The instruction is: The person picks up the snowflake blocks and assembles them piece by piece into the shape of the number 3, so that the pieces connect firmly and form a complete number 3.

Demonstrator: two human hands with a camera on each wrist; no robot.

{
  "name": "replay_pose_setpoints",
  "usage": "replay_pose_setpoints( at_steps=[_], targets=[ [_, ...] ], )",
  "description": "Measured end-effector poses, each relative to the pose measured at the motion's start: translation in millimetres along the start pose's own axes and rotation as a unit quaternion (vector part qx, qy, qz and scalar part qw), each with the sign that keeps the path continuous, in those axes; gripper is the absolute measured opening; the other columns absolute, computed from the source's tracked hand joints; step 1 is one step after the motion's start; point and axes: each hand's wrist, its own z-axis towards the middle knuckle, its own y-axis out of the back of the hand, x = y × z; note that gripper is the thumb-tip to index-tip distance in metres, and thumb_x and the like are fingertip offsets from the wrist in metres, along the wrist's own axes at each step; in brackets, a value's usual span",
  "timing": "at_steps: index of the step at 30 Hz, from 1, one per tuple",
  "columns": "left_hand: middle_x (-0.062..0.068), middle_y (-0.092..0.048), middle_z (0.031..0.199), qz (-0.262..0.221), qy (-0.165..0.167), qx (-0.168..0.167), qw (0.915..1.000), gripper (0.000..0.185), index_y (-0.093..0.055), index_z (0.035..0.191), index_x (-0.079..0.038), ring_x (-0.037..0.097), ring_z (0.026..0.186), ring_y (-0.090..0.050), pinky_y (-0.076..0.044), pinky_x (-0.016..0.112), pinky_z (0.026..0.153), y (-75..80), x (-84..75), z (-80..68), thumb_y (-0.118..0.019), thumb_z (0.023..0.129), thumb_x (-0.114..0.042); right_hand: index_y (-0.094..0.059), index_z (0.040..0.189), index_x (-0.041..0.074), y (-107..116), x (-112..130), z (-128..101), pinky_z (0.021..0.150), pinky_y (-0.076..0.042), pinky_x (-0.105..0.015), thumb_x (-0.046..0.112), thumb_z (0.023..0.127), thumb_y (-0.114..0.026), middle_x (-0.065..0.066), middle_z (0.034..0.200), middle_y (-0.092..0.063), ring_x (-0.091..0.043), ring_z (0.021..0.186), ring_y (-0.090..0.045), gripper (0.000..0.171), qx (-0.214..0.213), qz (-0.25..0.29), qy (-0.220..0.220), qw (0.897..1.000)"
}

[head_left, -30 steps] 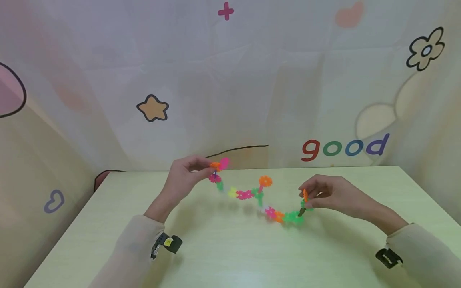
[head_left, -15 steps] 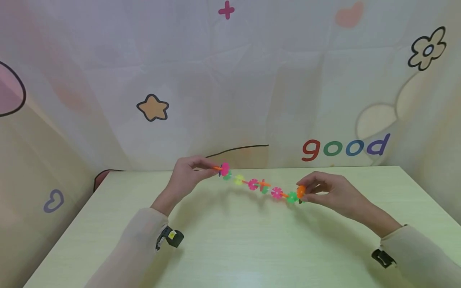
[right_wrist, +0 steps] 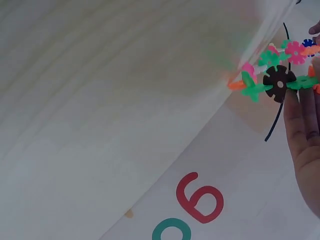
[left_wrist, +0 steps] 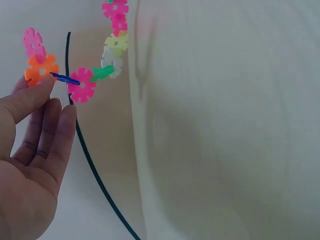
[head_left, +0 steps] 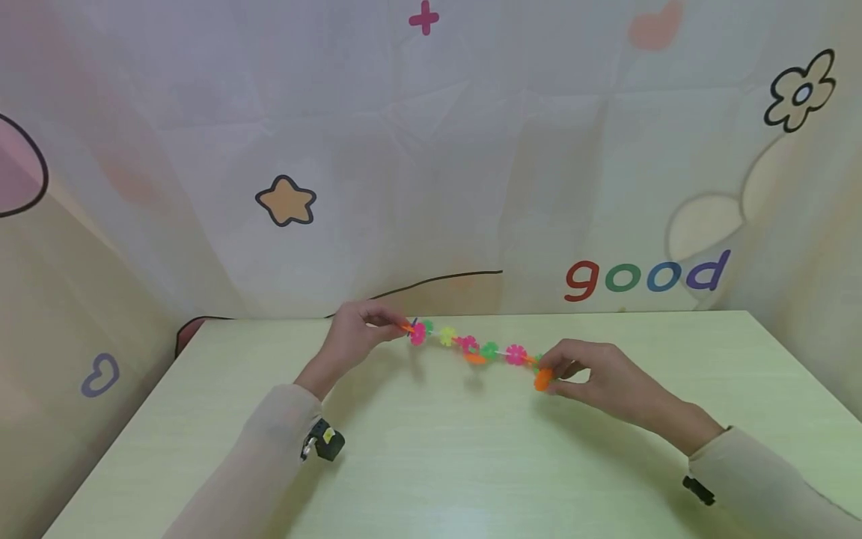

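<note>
A chain of small plastic snowflake discs (head_left: 471,349) in pink, green, yellow and orange stretches between my two hands above the pale green table (head_left: 431,464). My left hand (head_left: 360,329) pinches the chain's left end at an orange disc (left_wrist: 41,68), beside pink discs (left_wrist: 81,85). My right hand (head_left: 582,370) pinches the right end at an orange disc (head_left: 542,379). In the right wrist view a dark brown disc (right_wrist: 279,84) and green discs (right_wrist: 255,88) sit at my fingertips (right_wrist: 292,97).
A patterned cloth backdrop (head_left: 431,150) with a star (head_left: 286,202) and the word "good" (head_left: 646,275) hangs behind the table. The table's left edge (head_left: 121,442) drops away beside my left sleeve.
The chain hung in a sagging loop a second ago; my hands pulled it nearly straight. Both hands have since dropped closer to the table, and the right hand has shifted left.
</note>
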Motion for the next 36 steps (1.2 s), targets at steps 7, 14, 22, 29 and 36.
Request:
replay_pose_setpoints(
  at_steps=[7,14,22,29,36],
  targets=[
    [0.008,-0.077,0.102,-0.005,0.037,0.012,0.9992,0.013,-0.082,0.099,-0.002,0.019,0.085,-0.072,-0.063,0.030,0.076,-5.8,12.9,1.9,-0.081,0.090,0.007,-0.073,0.111,0.012,-11.2,1.2,5.8,0.084,-0.063,-0.034,0.003,0.086,-0.088,0.013,0.101,-0.073,-0.009,0.091,-0.069,0.031,0.038,-0.007,-0.009,0.999],
    [0.008,-0.075,0.102,0.043,0.055,0.043,0.9966,0.014,-0.082,0.102,-0.001,0.020,0.084,-0.069,-0.063,0.030,0.075,-10.2,19.2,0.7,-0.077,0.093,0.008,-0.073,0.102,0.018,-20.7,2.9,11.5,0.084,-0.061,-0.028,0.001,0.086,-0.087,0.015,0.100,-0.068,-0.011,0.092,-0.065,0.027,0.078,-0.024,-0.019,0.997],
    [0.005,-0.077,0.100,0.083,0.102,0.071,0.9887,0.016,-0.082,0.106,-0.004,0.019,0.085,-0.068,-0.061,0.028,0.074,-13.0,24.8,0.5,-0.075,0.094,0.005,-0.074,0.100,0.020,-26.1,6.7,14.8,0.084,-0.060,-0.028,0.003,0.087,-0.087,0.015,0.100,-0.067,-0.012,0.092,-0.064,0.026,0.096,-0.040,-0.028,0.994],
    [0.008,-0.076,0.106,0.062,0.106,0.063,0.9904,0.018,-0.078,0.114,-0.001,0.020,0.078,-0.072,-0.063,0.031,0.071,-11.4,23.1,-3.1,-0.075,0.098,-0.007,-0.075,0.112,0.014,-10.6,10.1,15.6,0.084,-0.062,-0.033,0.007,0.093,-0.082,0.007,0.106,-0.072,-0.010,0.091,-0.065,0.021,0.092,-0.013,-0.027,0.995],
    [0.006,-0.072,0.107,0.096,0.087,0.018,0.9915,0.042,-0.073,0.119,-0.005,0.021,0.086,-0.070,-0.061,0.032,0.069,-24.0,10.0,-9.6,-0.087,0.090,-0.031,-0.075,0.116,0.006,12.6,-7.3,36.3,0.086,-0.062,-0.032,0.009,0.094,-0.082,0.000,0.109,-0.074,-0.017,0.095,-0.068,0.023,0.042,-0.003,-0.092,0.995]
  ],
)
